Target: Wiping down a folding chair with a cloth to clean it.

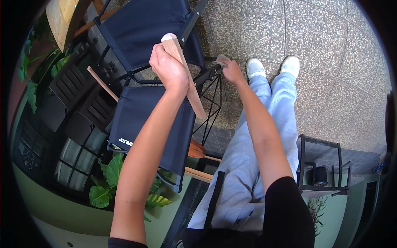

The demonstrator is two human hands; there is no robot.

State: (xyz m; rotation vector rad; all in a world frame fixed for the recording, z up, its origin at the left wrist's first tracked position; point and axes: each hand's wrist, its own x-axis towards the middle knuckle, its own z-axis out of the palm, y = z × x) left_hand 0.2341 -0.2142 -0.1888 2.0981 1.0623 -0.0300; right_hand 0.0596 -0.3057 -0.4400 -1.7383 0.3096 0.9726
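Observation:
A folding chair with dark blue fabric panels and a black metal frame stands in front of me on the left. Its near wooden armrest is gripped in my left hand, fingers wrapped round it close to the far end. My right hand is closed on a small pale cloth and presses it to the black frame bar just right of the armrest. The chair's other wooden armrest shows on the far left side. Thin crossed black struts lie below the bar.
A speckled stone floor spreads ahead and to the right, with my shoes on it. A wooden tabletop is at the upper left. Dark slatted chairs and leafy plants lie left. A black metal rack stands at right.

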